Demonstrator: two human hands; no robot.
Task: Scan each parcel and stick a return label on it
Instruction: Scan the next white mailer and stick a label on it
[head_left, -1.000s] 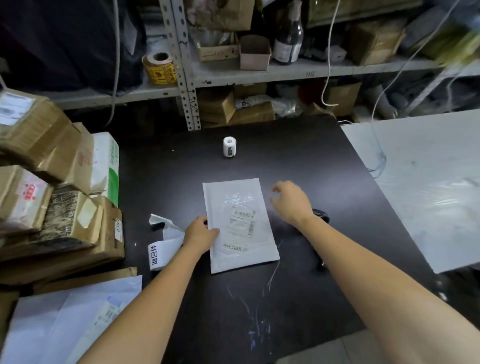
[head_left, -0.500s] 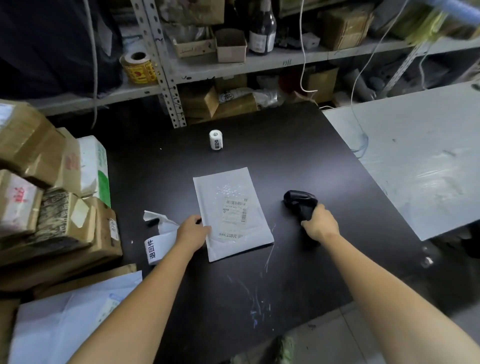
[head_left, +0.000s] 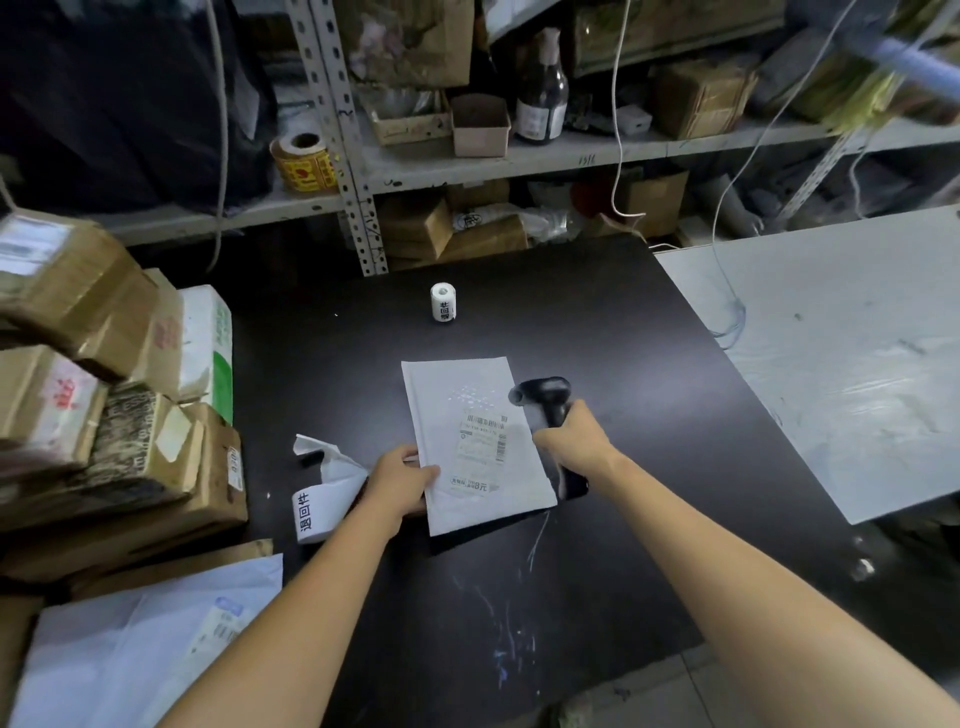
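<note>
the white mailer (head_left: 478, 441) lies face up on the black table (head_left: 597, 322), its near edge seemingly raised a little, judging by the shadow under it. the left hand (head_left: 397, 483) pinches the mailer's left edge near the lower corner, thumb on top and fingers tucked beneath. at the mailer's right edge the right hand (head_left: 571, 439) is wrapped round the grip of the black scanner (head_left: 543, 395), whose head hangs over the mailer's upper right part. the barcode label (head_left: 483, 439) sits in the mailer's middle, just left of the scanner head

the step in hand looks like the scan. to do it well, tip the scanner's nose down so the beam crosses the barcode squarely, head held off the surface. the left hand should steady the mailer and stay off the barcode, since the glossy skin may glare. just left of the mailer, beside the left hand, lies a loose strip of return labels (head_left: 317, 506) for the sticking step. a small label roll (head_left: 443, 302) stands beyond the mailer's far edge, and stacked cardboard parcels (head_left: 104, 415) wait well to its left
</note>
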